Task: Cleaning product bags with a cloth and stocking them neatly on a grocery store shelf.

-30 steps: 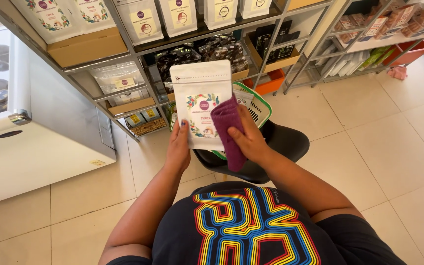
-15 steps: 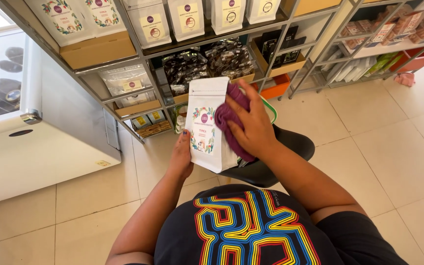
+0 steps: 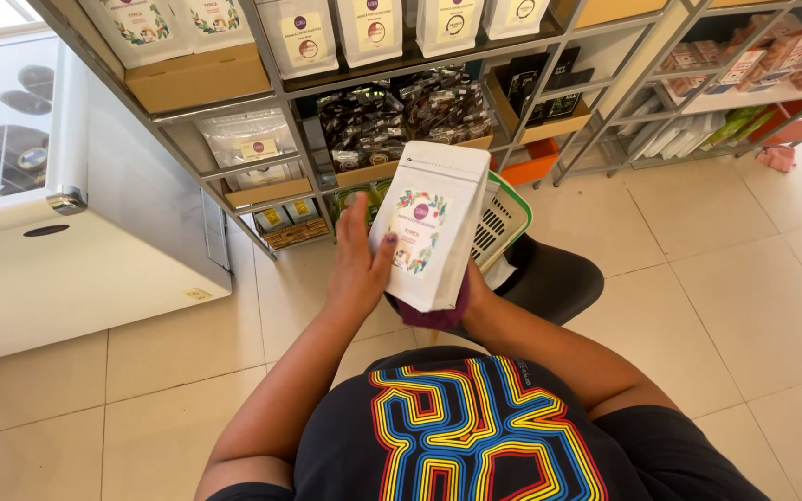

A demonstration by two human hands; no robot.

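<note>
I hold a white stand-up pouch (image 3: pixel 429 223) with a flowery label upright in front of my chest. My left hand (image 3: pixel 357 263) grips its left edge, thumb on the front. My right hand (image 3: pixel 477 289) is mostly hidden behind and under the pouch, pressing a purple cloth (image 3: pixel 433 317) against its bottom; only a strip of the cloth shows below the pouch.
A green-rimmed white basket (image 3: pixel 505 221) rests on a black stool (image 3: pixel 554 278) just behind the pouch. Metal shelving (image 3: pixel 290 93) with white pouches, dark bags and cardboard trays stands ahead. A white chest freezer (image 3: pixel 76 269) is at the left. The floor is pale tile.
My right hand with the purple cloth slid off the pouch's front to behind and under it. The pouch's label now faces me uncovered, and my left hand shifted onto its left edge.
</note>
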